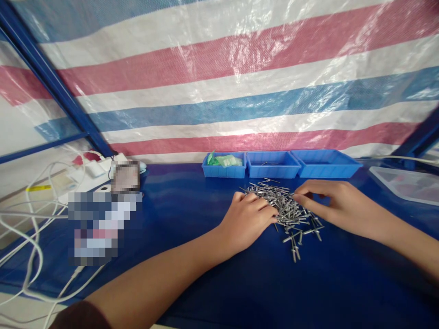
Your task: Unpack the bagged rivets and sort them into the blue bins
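Observation:
A heap of small silver metal pins point(291, 212) lies on the blue table point(206, 274). My left hand point(247, 220) rests palm down on the heap's left edge, its fingers curled over some pins. My right hand point(331, 203) reaches in from the right, fingers pressed together at the heap's upper right side, touching the pins. What either hand holds under its fingers is hidden.
Three blue bins stand in a row at the back: the left bin point(223, 165) holds green pieces, the middle bin point(272, 164) a few pins, the right bin point(325, 163) looks bare. White cables and a power strip point(92, 171) lie left. A clear tray point(408, 183) sits right.

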Demonstrator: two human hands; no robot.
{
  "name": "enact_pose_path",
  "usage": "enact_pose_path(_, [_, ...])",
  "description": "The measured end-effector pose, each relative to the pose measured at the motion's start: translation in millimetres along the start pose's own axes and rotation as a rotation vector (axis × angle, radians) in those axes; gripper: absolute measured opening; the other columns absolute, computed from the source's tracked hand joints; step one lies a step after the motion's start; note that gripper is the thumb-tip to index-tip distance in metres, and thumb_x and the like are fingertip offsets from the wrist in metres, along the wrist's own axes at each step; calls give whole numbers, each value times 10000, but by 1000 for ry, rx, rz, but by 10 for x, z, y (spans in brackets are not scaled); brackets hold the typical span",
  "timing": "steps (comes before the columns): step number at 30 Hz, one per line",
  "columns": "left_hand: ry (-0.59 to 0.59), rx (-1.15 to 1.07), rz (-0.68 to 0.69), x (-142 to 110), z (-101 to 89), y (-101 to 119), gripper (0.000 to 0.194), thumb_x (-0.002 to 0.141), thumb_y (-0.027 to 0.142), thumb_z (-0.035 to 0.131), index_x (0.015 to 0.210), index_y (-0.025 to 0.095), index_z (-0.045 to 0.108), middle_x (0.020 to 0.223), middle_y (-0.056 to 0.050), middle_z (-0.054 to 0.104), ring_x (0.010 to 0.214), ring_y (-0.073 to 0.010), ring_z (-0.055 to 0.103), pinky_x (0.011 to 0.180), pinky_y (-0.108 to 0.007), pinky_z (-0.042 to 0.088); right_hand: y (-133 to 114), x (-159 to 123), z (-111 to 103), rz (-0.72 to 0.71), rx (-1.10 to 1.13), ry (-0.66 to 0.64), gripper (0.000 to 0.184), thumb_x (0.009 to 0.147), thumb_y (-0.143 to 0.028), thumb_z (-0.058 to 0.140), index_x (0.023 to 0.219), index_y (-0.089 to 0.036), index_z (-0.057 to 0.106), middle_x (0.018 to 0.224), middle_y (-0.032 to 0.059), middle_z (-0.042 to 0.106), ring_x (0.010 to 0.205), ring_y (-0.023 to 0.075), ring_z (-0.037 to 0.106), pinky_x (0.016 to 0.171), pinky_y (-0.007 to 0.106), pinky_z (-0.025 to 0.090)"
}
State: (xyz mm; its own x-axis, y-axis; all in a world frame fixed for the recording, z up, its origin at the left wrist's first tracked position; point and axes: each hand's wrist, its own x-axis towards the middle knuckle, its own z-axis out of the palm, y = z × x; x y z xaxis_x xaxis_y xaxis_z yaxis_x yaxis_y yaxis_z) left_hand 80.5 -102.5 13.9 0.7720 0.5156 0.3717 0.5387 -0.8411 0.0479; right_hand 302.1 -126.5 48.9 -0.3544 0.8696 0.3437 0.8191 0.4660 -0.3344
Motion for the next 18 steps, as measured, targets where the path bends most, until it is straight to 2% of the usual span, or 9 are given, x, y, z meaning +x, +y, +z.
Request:
enact_pose_path(9, [27,40,-2,-14,-9,0,156,937,259,470,965,288,620,913,37,655,894,-162,524,727,-347,254,-62,-36,69,-188,42,-269,145,837,-274,535,853,-211,665,815,44,656,746,172,639,668,295,480])
enact_pose_path(15, [41,-15,-6,-19,-2,4,258,895,470,486,1008,285,626,975,22,637,936,-178,522,742,-348,277,6,-48,129,-174,27,-325,160,862,-296,529,934,-225,653,921,55,634,834,187,632,728,319,476])
enact_pose_path(18, [25,-16,-7,-17,-3,9,220,899,436,500,997,285,627,968,29,636,934,-174,527,746,-346,281,1,-38,152,-204,47,-316,150,870,-225,493,898,-216,640,872,46,640,807,178,631,700,302,467])
